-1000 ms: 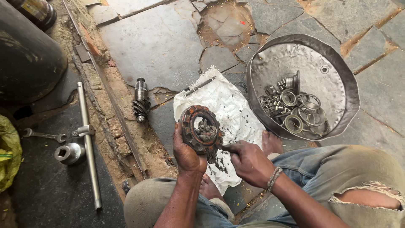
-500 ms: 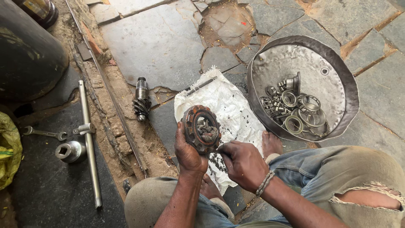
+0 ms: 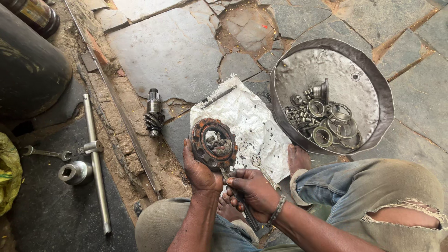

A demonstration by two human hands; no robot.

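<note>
My left hand (image 3: 199, 171) grips a rusty round differential housing (image 3: 213, 143) from below, holding it tilted over a white woven sack (image 3: 252, 123) spread on the stone floor. Small gears show inside its open centre. My right hand (image 3: 253, 188) is closed around a dark metal tool (image 3: 241, 200) whose tip meets the housing's lower edge. Both forearms come up from the bottom of the view, between my knees.
A dented metal basin (image 3: 373, 88) at the right holds several rings, bearings and gears (image 3: 322, 119). A pinion shaft (image 3: 153, 114) lies left of the sack. Further left lie a long T-bar wrench (image 3: 95, 158), a socket (image 3: 74, 172), a spanner (image 3: 44, 152) and a dark cylinder (image 3: 28, 70).
My right hand has shifted left and closer to the housing, bringing the tool up against its lower edge. The housing stays in my left hand, tilted slightly more.
</note>
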